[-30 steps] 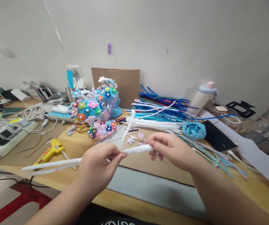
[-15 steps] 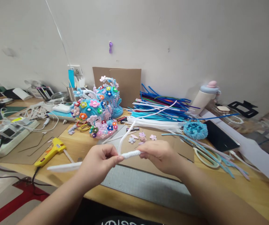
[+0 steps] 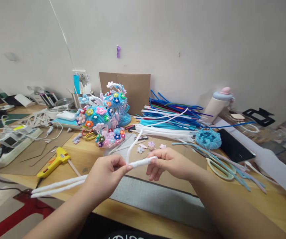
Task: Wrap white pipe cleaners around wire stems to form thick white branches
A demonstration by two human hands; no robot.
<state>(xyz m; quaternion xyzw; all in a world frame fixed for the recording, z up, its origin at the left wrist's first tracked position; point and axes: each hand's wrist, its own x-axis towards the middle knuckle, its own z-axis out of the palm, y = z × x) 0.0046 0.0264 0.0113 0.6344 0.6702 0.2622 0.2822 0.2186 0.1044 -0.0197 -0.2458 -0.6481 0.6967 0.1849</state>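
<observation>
A bundle of white pipe cleaners [image 3: 141, 162], wrapped round with white pipe cleaner, is stretched between my two hands above the cardboard. Thumb and forefinger of my left hand [image 3: 105, 176] pinch it at the left end of the wrapped part. From that pinch one white strand rises, and two long ends stick out to the left behind the hand. My right hand [image 3: 174, 163] grips the wrapped part's right end between thumb and forefinger, its other fingers curled loosely below. Small felt-like flowers [image 3: 151, 145] lie on the cardboard just beyond.
A yellow hot glue gun [image 3: 55, 161] lies at left beside a power strip [image 3: 15, 146]. Colourful pipe-cleaner flower pieces [image 3: 95, 116] stand at the back. Loose pipe cleaners [image 3: 170, 116], a blue fluffy ring [image 3: 208, 138], scissors [image 3: 220, 168] and a phone [image 3: 236, 144] are at right.
My right hand has shifted slightly and turned, its lower fingers loosening and opening downward. The long white ends at left have swung and now show apart as two. The left hand keeps its pinch.
</observation>
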